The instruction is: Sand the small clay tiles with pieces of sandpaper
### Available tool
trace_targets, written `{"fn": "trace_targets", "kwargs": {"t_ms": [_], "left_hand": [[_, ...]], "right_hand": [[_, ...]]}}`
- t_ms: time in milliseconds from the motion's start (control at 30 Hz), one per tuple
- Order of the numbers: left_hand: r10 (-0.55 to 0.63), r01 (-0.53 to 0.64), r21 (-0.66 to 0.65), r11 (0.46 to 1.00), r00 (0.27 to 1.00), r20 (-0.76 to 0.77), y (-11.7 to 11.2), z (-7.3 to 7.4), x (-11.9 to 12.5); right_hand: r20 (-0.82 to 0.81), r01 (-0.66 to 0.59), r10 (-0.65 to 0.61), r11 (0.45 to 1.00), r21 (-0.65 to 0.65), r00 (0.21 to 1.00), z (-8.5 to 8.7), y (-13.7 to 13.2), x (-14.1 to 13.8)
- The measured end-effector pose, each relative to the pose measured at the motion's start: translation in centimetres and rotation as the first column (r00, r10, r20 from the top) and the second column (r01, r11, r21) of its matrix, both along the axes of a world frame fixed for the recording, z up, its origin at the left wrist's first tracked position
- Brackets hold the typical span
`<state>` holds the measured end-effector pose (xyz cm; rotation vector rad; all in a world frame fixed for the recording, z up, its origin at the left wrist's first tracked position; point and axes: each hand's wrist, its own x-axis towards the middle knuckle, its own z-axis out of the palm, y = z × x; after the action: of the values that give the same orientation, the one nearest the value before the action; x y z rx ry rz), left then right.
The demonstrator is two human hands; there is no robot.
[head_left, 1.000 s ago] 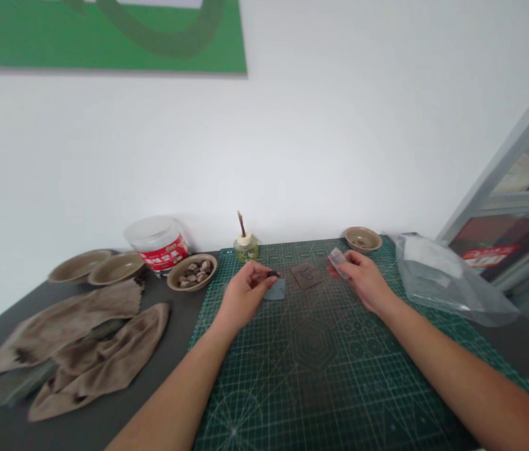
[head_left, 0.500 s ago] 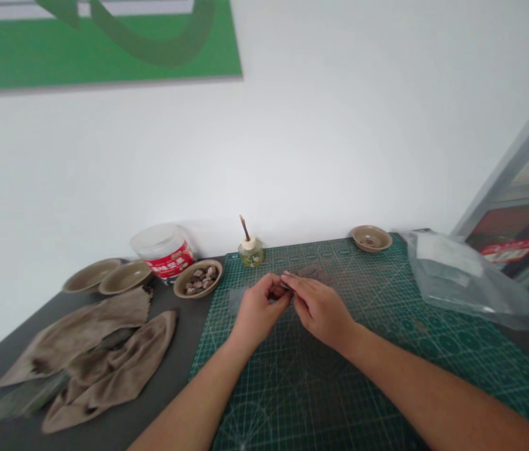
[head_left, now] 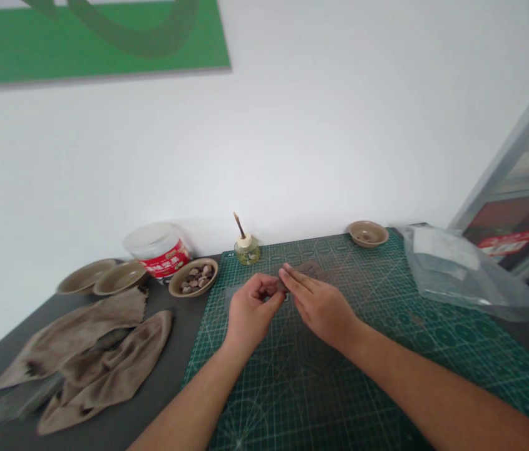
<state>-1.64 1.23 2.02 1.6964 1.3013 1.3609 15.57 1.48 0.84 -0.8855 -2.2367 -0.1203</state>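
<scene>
Above the green cutting mat, my two hands meet at their fingertips. My left hand is closed, thumb and curled fingers pinching a small grey-brown piece. Pressed against the same piece from the right are the fingers of my right hand, held together. Most of the piece is covered by fingers, so its kind cannot be made out. Behind the right hand, a thin brownish sheet lies on the mat. A clear flat scrap shows beside the left hand.
Left of the mat stand a bowl of several small stones, a red-labelled jar, two bowls and crumpled brown cloths. A diffuser bottle, another bowl and a plastic bag rest toward the wall.
The right fingers have shifted slightly and straightened over the small piece, and more of its grey face shows. The whole view has shifted a little; both hands stay together.
</scene>
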Motion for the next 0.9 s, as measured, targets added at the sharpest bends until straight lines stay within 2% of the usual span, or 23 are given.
{"fn": "trace_targets", "kwargs": {"t_ms": [400, 600, 767, 900], "left_hand": [[0.047, -0.048, 0.024, 0.999, 0.998, 0.049, -0.3, 0.1, 0.2], [0.023, -0.025, 0.034, 0.999, 0.998, 0.056, -0.6, 0.3, 0.3], [-0.031, 0.024, 0.056, 0.998, 0.991, 0.129, -0.8, 0.4, 0.4], [-0.035, 0.021, 0.124, 0.992, 0.993, 0.112, -0.7, 0.1, 0.4]], "right_hand": [[0.006, 0.052, -0.052, 0.999, 0.017, 0.999, -0.2, -0.6, -0.4], [-0.072, 0.019, -0.023, 0.998, -0.060, 0.997, -0.1, -0.6, -0.2], [-0.172, 0.063, -0.098, 0.979, -0.195, 0.980, -0.3, 0.3, 0.4], [-0.296, 0.029, -0.073, 0.988, -0.149, 0.952, 0.4, -0.7, 0.4]]}}
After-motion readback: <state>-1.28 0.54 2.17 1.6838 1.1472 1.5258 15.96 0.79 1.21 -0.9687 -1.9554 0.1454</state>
